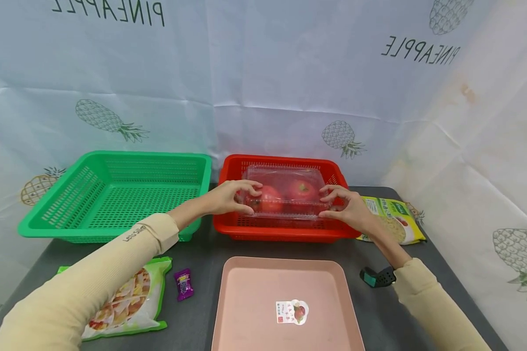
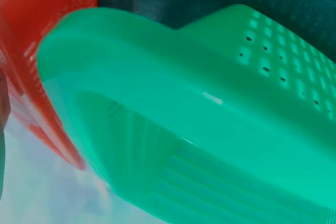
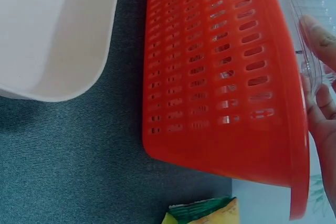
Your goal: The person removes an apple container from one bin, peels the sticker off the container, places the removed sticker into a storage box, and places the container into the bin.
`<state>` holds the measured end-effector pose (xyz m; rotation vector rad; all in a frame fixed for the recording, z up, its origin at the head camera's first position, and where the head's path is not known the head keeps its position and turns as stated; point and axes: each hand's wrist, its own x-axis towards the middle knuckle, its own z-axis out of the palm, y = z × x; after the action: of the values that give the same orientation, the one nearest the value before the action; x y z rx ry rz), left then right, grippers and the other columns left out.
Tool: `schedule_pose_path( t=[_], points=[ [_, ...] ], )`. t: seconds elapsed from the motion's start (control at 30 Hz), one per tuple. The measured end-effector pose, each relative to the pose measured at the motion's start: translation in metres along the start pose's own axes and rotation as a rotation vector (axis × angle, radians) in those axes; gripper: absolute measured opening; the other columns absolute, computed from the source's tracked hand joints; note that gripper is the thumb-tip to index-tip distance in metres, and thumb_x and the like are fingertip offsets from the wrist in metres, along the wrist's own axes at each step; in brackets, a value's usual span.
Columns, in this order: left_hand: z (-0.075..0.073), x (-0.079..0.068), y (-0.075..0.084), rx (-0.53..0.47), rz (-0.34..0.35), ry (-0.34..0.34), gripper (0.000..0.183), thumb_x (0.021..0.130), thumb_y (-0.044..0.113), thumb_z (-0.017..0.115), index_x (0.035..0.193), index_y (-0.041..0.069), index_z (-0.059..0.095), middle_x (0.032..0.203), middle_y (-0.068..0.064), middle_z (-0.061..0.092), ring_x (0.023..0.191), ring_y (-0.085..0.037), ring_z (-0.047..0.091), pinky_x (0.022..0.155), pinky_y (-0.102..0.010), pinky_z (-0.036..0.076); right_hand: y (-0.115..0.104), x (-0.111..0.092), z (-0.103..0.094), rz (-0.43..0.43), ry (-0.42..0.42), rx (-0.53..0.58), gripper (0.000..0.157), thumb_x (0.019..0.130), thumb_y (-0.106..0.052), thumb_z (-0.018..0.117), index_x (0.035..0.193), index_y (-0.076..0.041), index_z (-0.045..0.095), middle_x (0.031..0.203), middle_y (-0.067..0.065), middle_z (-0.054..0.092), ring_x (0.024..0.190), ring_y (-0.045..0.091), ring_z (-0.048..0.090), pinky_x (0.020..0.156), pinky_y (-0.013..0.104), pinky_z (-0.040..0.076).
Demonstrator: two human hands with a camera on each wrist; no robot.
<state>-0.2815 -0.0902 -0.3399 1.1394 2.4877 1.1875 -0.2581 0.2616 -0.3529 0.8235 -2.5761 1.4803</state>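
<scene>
Both hands hold a clear plastic box at its two ends, over the red basket. Round red fruits show through the plastic; whether they lie inside the box or under it, I cannot tell. At the box's left end, the left hand grips with thumb below and fingers above. My right hand pinches the right end the same way. In the right wrist view, the right hand holds the box's edge at the red basket's rim. Only a sliver of the left hand shows in the left wrist view.
A green basket stands to the left. In front lies a pink tray with a fruit sticker. A green-white food bag and small purple packet lie left; a yellow-green bag and black strap lie right.
</scene>
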Motion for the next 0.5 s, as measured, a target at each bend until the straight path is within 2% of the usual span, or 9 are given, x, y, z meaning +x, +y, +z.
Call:
schedule_pose_path(
  t=[0.13,0.23,0.33,0.43,0.5],
  points=[
    [0.001,0.000,-0.005,-0.001,0.002,-0.012,0.040,0.081,0.008,0.076,0.118,0.000,0.064,0.142,-0.014,0.046,0.108,-0.025,0.058,0.079,-0.029,0.054,-0.014,0.000,0.003,-0.008,-0.010,-0.032,0.026,0.077,0.009,0.074,0.100,0.012,0.063,0.123,0.032,0.052,0.115,0.044,0.046,0.078,0.030,0.055],
    [0.003,0.002,-0.009,0.000,-0.004,-0.017,0.041,0.081,0.008,0.076,0.119,0.000,0.063,0.143,-0.014,0.045,0.109,-0.027,0.057,0.079,-0.029,0.054,-0.013,0.001,0.004,0.014,-0.010,-0.060,0.026,0.077,0.008,0.074,0.100,0.012,0.063,0.124,0.032,0.052,0.117,0.043,0.047,0.079,0.036,0.055],
    [0.005,0.004,-0.011,0.006,-0.014,-0.027,0.041,0.081,0.008,0.076,0.118,0.000,0.063,0.144,-0.014,0.045,0.098,-0.023,0.062,0.079,-0.030,0.054,0.003,0.002,0.003,0.016,-0.004,-0.064,0.027,0.077,0.005,0.075,0.102,0.009,0.065,0.126,0.028,0.053,0.119,0.040,0.047,0.079,0.040,0.054],
    [0.006,0.006,-0.011,0.023,-0.026,-0.042,0.040,0.080,0.010,0.077,0.117,0.001,0.063,0.143,-0.013,0.045,0.079,-0.018,0.063,0.075,-0.029,0.054,0.020,0.003,0.001,0.027,-0.006,-0.065,0.027,0.077,0.001,0.077,0.102,0.004,0.067,0.127,0.022,0.055,0.119,0.036,0.048,0.079,0.039,0.054],
    [0.007,0.007,-0.012,0.039,-0.029,-0.052,0.039,0.081,0.011,0.077,0.116,0.002,0.063,0.143,-0.013,0.046,0.069,-0.017,0.060,0.072,-0.027,0.053,0.021,0.003,0.001,0.045,-0.024,-0.082,0.026,0.077,-0.003,0.079,0.100,0.000,0.068,0.126,0.019,0.055,0.119,0.034,0.047,0.078,0.036,0.055]
  ],
)
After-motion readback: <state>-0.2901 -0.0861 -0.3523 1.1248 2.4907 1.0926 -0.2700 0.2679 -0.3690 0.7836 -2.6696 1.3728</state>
